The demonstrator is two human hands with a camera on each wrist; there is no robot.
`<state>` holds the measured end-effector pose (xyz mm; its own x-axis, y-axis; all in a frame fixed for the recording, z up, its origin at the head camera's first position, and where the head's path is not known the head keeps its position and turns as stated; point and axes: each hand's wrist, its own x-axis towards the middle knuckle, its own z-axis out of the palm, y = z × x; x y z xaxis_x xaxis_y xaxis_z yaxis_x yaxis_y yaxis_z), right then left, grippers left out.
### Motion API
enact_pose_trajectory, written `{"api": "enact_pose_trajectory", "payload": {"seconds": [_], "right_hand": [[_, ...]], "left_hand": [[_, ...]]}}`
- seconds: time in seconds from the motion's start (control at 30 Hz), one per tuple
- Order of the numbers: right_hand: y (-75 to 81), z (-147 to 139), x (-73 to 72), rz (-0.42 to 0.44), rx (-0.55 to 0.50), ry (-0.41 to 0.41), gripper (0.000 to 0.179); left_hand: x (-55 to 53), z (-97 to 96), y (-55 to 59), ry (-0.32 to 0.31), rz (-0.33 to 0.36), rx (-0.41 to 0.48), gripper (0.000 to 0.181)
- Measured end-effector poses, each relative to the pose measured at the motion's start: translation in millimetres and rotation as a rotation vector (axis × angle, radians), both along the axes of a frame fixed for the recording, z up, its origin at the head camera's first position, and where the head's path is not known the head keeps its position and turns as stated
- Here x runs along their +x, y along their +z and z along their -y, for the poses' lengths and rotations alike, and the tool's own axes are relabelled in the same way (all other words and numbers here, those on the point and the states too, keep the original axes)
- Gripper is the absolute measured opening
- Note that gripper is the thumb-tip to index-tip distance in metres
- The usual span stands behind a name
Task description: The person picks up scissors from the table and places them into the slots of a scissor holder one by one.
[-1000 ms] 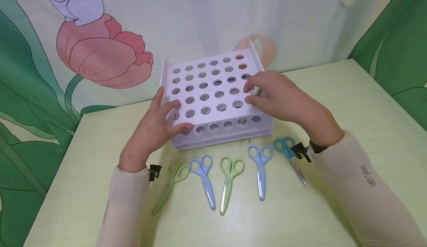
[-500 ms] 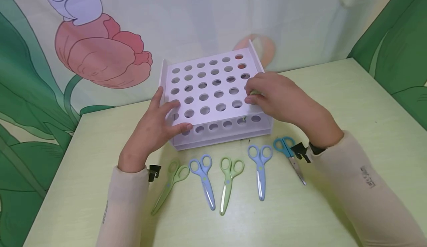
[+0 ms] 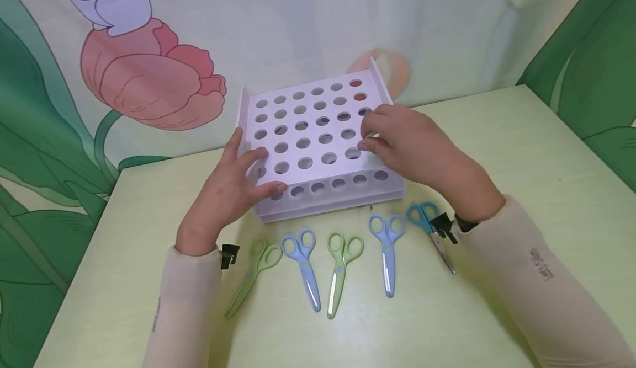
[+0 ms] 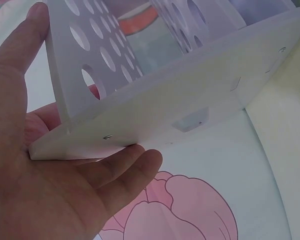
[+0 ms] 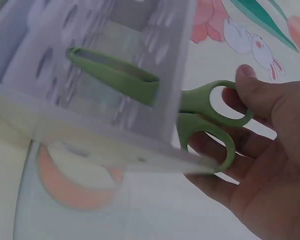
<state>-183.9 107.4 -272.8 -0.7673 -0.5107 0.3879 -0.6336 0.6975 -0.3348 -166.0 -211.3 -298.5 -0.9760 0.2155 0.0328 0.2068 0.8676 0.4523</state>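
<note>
My right hand pinches a pair of green scissors by the finger loops at the right side of a white holed rack. In the right wrist view the green-covered blades pass through a hole in the rack's top panel and reach into the space inside. Only a sliver of green shows between those fingers in the head view. My left hand grips the rack's left front corner. In the left wrist view some of its fingers lie along the outside of the side wall, others over the holed panel's edge.
In front of the rack, several scissors lie on the pale table: green, blue, green, blue and teal. A printed curtain hangs right behind the rack.
My right hand has closed on the scissors' loops and shifted slightly left. The green tip seen behind the rack's front panel earlier no longer shows there. My left hand stays in place.
</note>
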Motion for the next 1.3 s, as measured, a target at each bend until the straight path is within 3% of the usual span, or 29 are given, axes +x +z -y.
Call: {"api": "enact_pose_trajectory", "payload": {"seconds": [0.27, 0.5, 0.77, 1.3], "right_hand": [[-13.8, 13, -4.2, 0.009, 0.074, -0.009, 0.013], [-18.7, 11, -7.7, -0.126, 0.077, 0.003, 0.01], [-22.9, 13, -10.9, -0.182, 0.039, 0.065, 0.01], [-19.8, 11, -11.6, -0.083, 0.069, 0.043, 0.012]], "left_hand": [[0.1, 1.3, -0.7, 0.0, -0.002, 0.008, 0.078], [0.1, -1.8, 0.9, 0.012, 0.016, 0.007, 0.079], [0.4, -0.7, 0.1, 0.011, 0.003, 0.003, 0.079], [-0.1, 0.6, -2.6, 0.012, -0.008, 0.009, 0.078]]}}
